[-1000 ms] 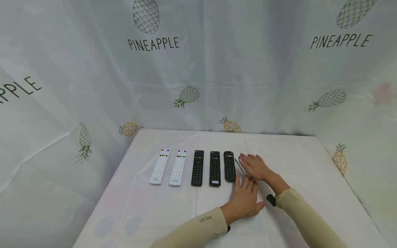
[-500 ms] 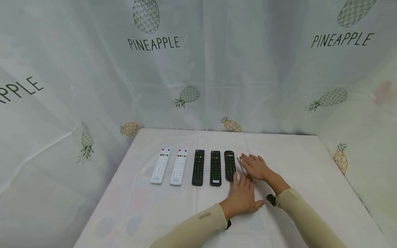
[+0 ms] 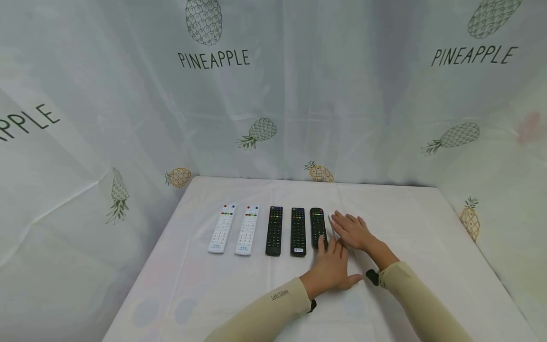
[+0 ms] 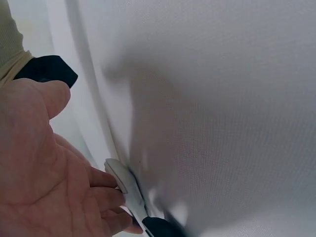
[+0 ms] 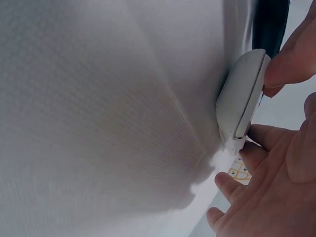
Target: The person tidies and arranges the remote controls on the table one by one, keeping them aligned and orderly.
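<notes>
A white remote control (image 3: 331,220) lies at the right end of a row of remotes, mostly covered by both hands in the head view. My right hand (image 3: 352,230) rests over its upper part with straight fingers, and in the right wrist view the fingertips touch the white remote (image 5: 241,96). Lower down, my left hand (image 3: 330,267) lies with fingers spread over the near end. One left fingertip overlaps the bottom of the neighbouring black remote (image 3: 318,225). The left wrist view has left fingers against the white remote (image 4: 122,178).
To the left, side by side, lie two longer black remotes, a middle one (image 3: 298,232) and another (image 3: 274,231), then two white remotes, one inner (image 3: 247,231) and one outer (image 3: 221,229). A white cloth covers the table (image 3: 205,294); a pineapple-print curtain (image 3: 363,95) hangs behind.
My left hand has slid a little leftward, onto the bottom of the nearest black remote. The partly hidden white remote has turned slightly straighter. My right hand stays nearly in place.
</notes>
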The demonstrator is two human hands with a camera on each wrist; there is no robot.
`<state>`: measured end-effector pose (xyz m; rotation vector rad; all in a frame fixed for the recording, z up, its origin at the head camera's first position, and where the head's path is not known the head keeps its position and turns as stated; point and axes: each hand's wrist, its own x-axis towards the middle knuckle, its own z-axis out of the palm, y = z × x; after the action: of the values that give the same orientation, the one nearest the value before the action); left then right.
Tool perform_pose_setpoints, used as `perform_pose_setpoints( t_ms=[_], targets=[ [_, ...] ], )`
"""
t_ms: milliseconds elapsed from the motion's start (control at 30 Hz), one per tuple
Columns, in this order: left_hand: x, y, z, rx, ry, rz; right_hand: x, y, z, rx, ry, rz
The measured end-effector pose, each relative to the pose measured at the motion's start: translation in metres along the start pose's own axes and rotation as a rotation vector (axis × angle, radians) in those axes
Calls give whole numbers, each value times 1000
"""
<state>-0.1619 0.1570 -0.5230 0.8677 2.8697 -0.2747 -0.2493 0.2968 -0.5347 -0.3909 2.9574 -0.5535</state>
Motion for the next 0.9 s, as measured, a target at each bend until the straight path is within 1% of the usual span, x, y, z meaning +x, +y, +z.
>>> perform_pose_setpoints(
  t_ms=[200, 467, 633, 900],
  targets=[
    [3, -3, -1, 3, -17, 0, 1, -1, 2, -12, -1, 20],
    [3, -8, -3, -7, -14, 9, 4, -3, 5, -1, 13, 46],
    [2, -10, -6, -19, -36, 5, 6, -5, 6, -26, 25, 43],
    [8, -13, -2, -48, -72, 5, 9, -7, 5, -35, 27, 53]
  ],
)
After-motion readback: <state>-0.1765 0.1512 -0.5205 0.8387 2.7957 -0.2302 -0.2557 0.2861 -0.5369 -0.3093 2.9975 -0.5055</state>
